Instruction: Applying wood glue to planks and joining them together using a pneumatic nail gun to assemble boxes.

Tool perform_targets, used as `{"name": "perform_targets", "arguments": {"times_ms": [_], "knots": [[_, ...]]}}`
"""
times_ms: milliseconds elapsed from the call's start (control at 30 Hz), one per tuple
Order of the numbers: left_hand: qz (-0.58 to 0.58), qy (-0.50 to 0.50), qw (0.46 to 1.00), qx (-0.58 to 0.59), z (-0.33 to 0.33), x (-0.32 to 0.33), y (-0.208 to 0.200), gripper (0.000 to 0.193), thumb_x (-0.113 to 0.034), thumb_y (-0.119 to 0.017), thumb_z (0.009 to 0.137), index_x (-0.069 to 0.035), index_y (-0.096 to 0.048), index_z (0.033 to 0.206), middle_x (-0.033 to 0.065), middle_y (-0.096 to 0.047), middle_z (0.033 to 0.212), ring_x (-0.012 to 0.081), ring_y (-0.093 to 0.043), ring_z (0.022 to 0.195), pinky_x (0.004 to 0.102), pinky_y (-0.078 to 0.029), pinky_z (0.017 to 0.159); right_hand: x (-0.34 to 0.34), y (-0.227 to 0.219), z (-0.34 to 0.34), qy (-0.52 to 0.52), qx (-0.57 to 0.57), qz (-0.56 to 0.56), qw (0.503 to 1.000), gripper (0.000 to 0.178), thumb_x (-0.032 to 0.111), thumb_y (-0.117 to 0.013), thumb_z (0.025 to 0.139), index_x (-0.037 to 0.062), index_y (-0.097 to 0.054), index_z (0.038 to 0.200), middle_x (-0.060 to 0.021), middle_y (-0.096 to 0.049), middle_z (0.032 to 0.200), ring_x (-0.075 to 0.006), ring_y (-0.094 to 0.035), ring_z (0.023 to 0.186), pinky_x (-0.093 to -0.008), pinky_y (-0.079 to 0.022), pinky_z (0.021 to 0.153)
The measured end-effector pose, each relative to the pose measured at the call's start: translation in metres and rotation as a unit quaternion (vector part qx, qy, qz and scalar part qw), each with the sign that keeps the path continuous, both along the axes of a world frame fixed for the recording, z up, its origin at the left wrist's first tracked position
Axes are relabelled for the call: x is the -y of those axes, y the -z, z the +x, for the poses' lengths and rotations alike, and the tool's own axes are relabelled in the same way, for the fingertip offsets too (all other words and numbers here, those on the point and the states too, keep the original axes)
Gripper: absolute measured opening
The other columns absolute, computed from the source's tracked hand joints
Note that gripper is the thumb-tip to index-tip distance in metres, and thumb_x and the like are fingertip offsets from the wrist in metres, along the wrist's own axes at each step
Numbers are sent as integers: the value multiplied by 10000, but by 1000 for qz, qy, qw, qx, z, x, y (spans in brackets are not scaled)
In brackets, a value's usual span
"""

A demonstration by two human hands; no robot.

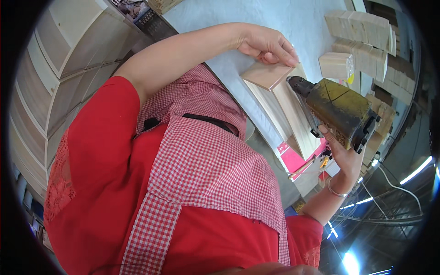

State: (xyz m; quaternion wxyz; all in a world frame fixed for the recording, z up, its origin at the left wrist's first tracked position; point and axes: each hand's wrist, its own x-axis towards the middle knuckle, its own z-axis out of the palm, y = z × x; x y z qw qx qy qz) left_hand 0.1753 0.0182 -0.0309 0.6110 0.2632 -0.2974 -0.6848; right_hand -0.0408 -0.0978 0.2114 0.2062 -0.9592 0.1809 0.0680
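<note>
A pneumatic nail gun point(341, 107) with a worn yellow-and-black body is held in my right hand point(346, 158), whose fingers wrap its grip and are partly hidden behind it. The dark nose of the tool is at the upper corner of a pale wooden box frame point(293, 112), touching or very close to it. My left hand point(270, 48) pinches that same corner, thumb and fingers closed on the edge of the end board point(268, 75). The frame, made of thin boards, lies slanted on the light worktable point(220, 68).
Stacks of cut wooden pieces point(360, 27) line the table's far right side, with a smaller block stack point(337, 65) closer in. Under the frame's near end is a pink sheet point(293, 158), beside small tools. Large wooden panels point(73, 59) stand at the left.
</note>
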Motion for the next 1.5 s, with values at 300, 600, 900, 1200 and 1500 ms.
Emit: {"name": "perform_targets", "arguments": {"times_ms": [300,600,900,1200,1500], "knots": [[-102,-179,906,369,-22,-49,-19,1034,-352,-925,551,-109,-450,1438,57,-544,1268,201,-523,1020,332,-432,904,17,-4,-15,-24,-49,2,998,551,97,-882,741,-47,-608,1198,-129,-691,1117,-200,-663,957,-307,-541,844],[-118,-211,883,402,-23,-39,-12,1023,-378,-916,514,-122,-469,1398,50,-522,1292,210,-502,1049,340,-416,949,17,-6,-18,4,-37,5,999,556,99,-892,728,-54,-616,1186,-117,-696,1113,-198,-665,945,-302,-540,833],[-115,-214,887,394,-26,-37,-9,977,-351,-907,509,-140,-483,1363,40,-515,1239,208,-478,1068,336,-407,961,21,4,-3,120,23,38,992,615,89,-889,725,-50,-573,1234,-135,-664,1149,-203,-629,1017,-345,-514,905],[-111,-211,892,384,-26,-36,-6,988,-348,-912,491,-150,-484,1359,31,-513,1226,208,-478,1064,340,-408,947,17,4,15,62,38,12,997,448,185,-819,838,-26,-640,1190,-88,-705,1097,-168,-645,964,-313,-522,844],[-108,-213,891,386,-28,-38,-7,991,-356,-907,503,-151,-483,1375,43,-512,1247,220,-478,1098,360,-406,967,15,-4,30,167,-50,63,983,492,47,-845,774,-57,-612,1194,-126,-689,1121,-190,-655,975,-315,-531,876]]}}
